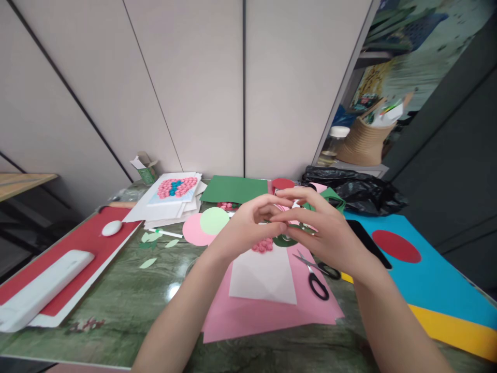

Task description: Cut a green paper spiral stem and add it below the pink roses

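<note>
My left hand (248, 223) and my right hand (326, 228) meet at their fingertips above a white paper sheet (264, 280). The left thumb and fingers are pinched together. Bent fingers of the right hand press in from the other side; anything between them is too small or hidden to make out. Pink paper rosettes (263, 245) cluster at the sheet's top, partly covered by my hands. Beneath the sheet lies pink paper (248, 326). Scissors (315, 274) with black handles rest on it, blades parted, below my right hand.
At the left are a red board (128, 217), a long white device (46, 285) and a white mouse (112, 228). Behind stand a rosette picture (176, 188) and green paper (236, 189). Blue paper (438, 264), a black phone (368, 242) and a black plastic bag (357, 191) lie right.
</note>
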### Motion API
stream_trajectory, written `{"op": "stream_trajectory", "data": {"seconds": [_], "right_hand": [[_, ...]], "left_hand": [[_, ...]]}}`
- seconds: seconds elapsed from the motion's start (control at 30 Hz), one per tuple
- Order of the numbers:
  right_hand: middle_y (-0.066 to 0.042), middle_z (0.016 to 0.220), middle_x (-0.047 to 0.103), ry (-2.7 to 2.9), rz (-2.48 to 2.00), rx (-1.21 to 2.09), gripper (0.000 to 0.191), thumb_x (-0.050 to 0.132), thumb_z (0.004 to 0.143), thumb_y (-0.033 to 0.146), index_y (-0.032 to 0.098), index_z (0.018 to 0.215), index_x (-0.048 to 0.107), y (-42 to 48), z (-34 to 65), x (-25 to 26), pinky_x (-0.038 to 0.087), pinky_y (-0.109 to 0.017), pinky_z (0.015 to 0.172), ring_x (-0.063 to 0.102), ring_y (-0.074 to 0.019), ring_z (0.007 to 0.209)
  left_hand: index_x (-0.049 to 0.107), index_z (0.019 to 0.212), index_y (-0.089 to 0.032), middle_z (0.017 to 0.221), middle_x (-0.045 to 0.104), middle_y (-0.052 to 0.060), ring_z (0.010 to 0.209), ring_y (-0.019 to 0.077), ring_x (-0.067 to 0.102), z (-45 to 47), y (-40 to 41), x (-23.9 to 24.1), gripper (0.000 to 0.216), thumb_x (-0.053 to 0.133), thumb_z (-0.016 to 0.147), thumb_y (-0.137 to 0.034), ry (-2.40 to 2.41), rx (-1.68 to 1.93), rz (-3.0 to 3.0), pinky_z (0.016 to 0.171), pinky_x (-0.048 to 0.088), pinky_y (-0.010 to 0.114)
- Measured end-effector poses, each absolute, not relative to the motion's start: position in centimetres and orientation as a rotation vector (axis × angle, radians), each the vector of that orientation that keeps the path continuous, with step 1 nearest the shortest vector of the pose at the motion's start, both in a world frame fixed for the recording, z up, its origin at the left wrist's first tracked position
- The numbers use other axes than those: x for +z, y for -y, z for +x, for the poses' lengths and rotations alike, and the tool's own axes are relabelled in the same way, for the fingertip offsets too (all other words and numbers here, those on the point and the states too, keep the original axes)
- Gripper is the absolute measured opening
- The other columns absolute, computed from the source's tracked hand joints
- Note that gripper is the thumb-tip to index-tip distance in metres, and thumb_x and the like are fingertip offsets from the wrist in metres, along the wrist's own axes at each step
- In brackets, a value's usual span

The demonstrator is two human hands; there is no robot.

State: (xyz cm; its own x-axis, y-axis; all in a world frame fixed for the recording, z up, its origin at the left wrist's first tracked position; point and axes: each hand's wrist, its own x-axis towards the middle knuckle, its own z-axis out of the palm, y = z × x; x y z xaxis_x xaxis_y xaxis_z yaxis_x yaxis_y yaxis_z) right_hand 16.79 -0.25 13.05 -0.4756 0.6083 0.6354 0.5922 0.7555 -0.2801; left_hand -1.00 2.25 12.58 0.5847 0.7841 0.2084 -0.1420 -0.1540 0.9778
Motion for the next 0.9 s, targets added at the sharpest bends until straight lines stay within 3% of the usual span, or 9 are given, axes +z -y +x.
{"op": "stream_trajectory", "data": {"seconds": [0.4,0.67,0.9], "right_hand": [[-0.007,0.114,0.055,2.032,-0.913,-0.115,0.015,0.059,0.081,0.013,0.025,0.089,0.063,-0.26,16.87,12.76,0.048,-0.041,0.084,0.053,-0.0225,0.108],[-0.006,0.112,0.056,2.012,-0.926,-0.138,0.018,0.063,0.074,0.007,0.023,0.077,0.055,-0.35,16.50,12.56,0.046,-0.042,0.086,0.054,-0.0236,0.107],[-0.006,0.111,0.057,2.000,-0.945,-0.154,0.015,0.064,0.075,0.012,0.023,0.075,0.053,-0.26,16.33,12.37,0.044,-0.044,0.087,0.054,-0.0241,0.105]], "left_hand": [[0.057,0.104,-0.023,0.093,0.064,0.004,0.089,0.0169,0.061,-1.12,-2.43,12.46,0.031,0.067,0.075,-0.023,-0.639,0.950,1.596,0.069,0.050,0.028],[0.059,0.104,-0.022,0.091,0.064,0.004,0.087,0.0160,0.060,-0.77,-2.04,12.70,0.031,0.067,0.075,-0.024,-0.641,0.930,1.573,0.065,0.048,0.025],[0.059,0.104,-0.021,0.084,0.062,0.003,0.075,0.0134,0.060,-0.65,-1.98,12.66,0.031,0.067,0.075,-0.024,-0.609,0.924,1.494,0.062,0.047,0.025]]}}
